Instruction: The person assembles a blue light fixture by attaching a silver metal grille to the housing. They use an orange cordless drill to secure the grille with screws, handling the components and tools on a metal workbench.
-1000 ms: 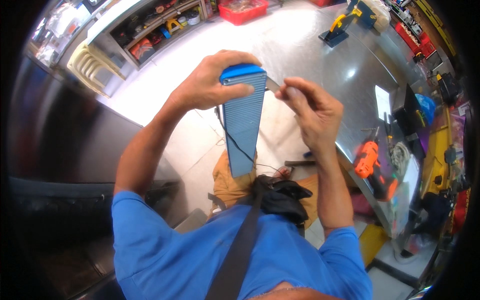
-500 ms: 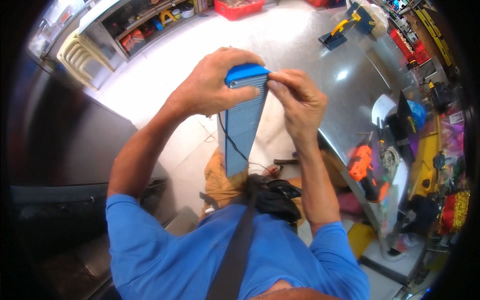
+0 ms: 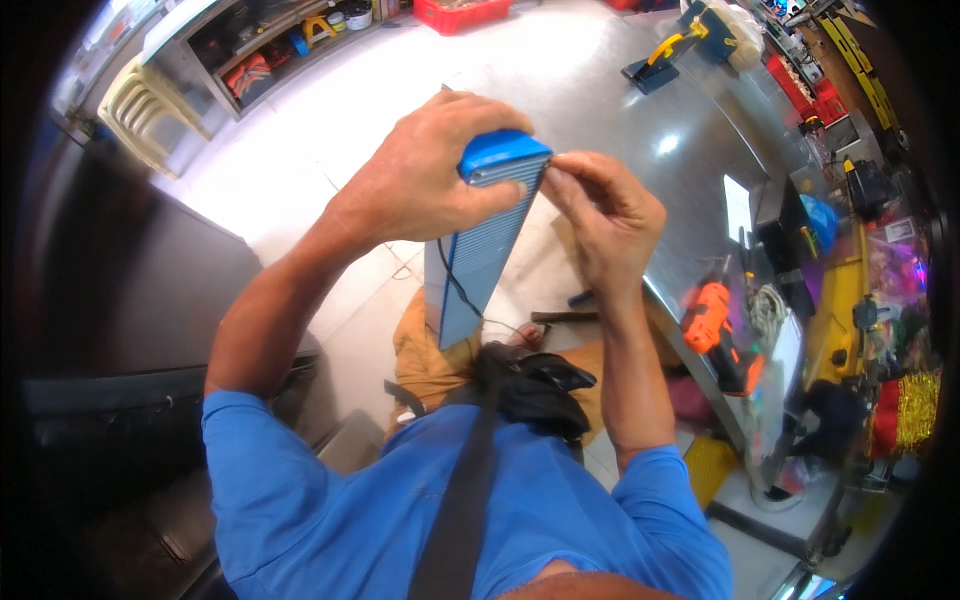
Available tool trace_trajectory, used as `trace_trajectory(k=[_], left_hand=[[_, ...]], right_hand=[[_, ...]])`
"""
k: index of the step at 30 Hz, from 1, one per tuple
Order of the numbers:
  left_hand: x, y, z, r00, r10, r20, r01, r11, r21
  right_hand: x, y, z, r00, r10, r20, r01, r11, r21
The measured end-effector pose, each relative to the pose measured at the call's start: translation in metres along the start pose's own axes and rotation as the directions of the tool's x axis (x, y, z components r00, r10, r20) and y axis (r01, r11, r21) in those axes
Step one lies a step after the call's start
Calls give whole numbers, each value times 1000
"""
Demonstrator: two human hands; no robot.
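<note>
My left hand [image 3: 440,170] is wrapped round the upper end of a long ribbed silver box with a blue end cap [image 3: 497,225]. Its thumb lies across the ribbed face, and the other fingers go over the cap. The box hangs upright in front of my body, narrowing in view toward my lap. At the cap's right corner, my right hand [image 3: 608,205] pinches thumb and forefinger together; whatever is between the fingertips is too small to make out. A thin black cable [image 3: 457,285] runs down along the box's face.
On the right stands a metal table [image 3: 640,120] with an orange and black cordless drill [image 3: 710,325] near its edge. A yellow-handled tool [image 3: 672,50] sits at its far end. Stacked cream plastic stools [image 3: 145,115] and a shelf unit [image 3: 270,60] are at far left. Dark furniture [image 3: 150,270] stands close left.
Both hands and the box's upper end have shifted slightly right in view, while the surroundings slid a little left. The left grip and right-hand pinch stay the same.
</note>
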State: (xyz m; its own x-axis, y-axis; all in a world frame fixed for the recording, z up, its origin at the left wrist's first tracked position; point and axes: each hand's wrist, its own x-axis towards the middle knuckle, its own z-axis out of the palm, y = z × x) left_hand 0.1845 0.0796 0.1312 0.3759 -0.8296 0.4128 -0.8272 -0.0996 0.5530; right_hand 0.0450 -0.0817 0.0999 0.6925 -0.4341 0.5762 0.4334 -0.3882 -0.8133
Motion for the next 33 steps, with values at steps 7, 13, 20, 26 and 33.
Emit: trace_trajectory(k=[7, 13, 20, 26, 33], left_hand=[[1, 8, 3, 1000, 9, 17, -9, 1000, -11], [3, 9, 7, 999, 52, 1, -52, 999, 5], [7, 5, 10, 1000, -8, 22, 8, 1000, -8], [5, 2, 7, 999, -23, 45, 22, 999, 28], [6, 8, 5, 996, 58, 73, -56, 998, -35]], right_hand=[[0, -8, -14, 986, 161, 36, -164, 980, 111], [3, -16, -17, 975, 216, 52, -221, 967, 128], [-4, -13, -39, 970, 242, -9, -242, 967, -85], [-64, -54, -204, 939, 327, -107, -292, 593, -751], [-145, -65, -300, 685, 711, -160, -194, -34, -981]])
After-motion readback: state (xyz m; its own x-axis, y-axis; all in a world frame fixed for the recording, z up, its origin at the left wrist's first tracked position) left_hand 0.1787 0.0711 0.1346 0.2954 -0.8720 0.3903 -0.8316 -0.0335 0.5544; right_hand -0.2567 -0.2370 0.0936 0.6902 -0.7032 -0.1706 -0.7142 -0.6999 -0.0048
